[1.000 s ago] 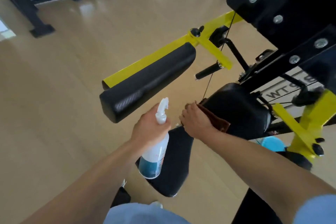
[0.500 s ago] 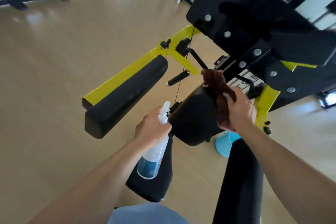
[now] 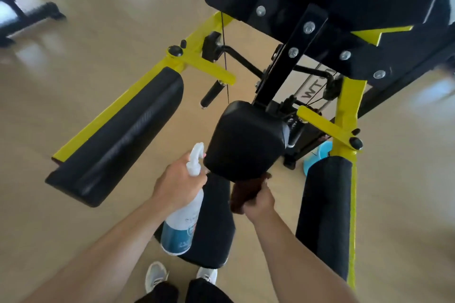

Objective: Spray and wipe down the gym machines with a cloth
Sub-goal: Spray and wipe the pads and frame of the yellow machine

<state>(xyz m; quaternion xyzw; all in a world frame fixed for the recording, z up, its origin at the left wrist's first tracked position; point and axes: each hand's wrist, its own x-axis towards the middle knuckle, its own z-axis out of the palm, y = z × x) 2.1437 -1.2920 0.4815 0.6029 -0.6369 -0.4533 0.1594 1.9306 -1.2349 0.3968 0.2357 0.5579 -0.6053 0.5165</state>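
Gripping the neck of the white spray bottle (image 3: 182, 222) with your left hand (image 3: 179, 186), your fingers are curled right round it, nozzle up and poking towards the near-left edge of the black back pad (image 3: 245, 141), the blue-labelled body hanging down below your wrist. Over on the other side, your right hand (image 3: 258, 200) is clenched round the brown cloth (image 3: 247, 189), bunched up in your fist, and the top of that cloth is touching the lower near edge of the back pad. Directly under both hands sits the black seat pad (image 3: 214, 229), the bottle's body hanging in front of its left side. Moving outward, you've got the long black arm pad (image 3: 118, 135) on its yellow bar (image 3: 128, 96) stretching away to your left, and another black padded roll (image 3: 325, 214) upright on the yellow frame to your right. A short black handle grip (image 3: 212, 94) hangs beyond the back pad, beside a thin cable. Behind the right roll a light blue bucket (image 3: 317, 157) peeks out on the wooden floor (image 3: 73, 44). Your grey shoes (image 3: 155, 275) show at the bottom, toes towards the seat
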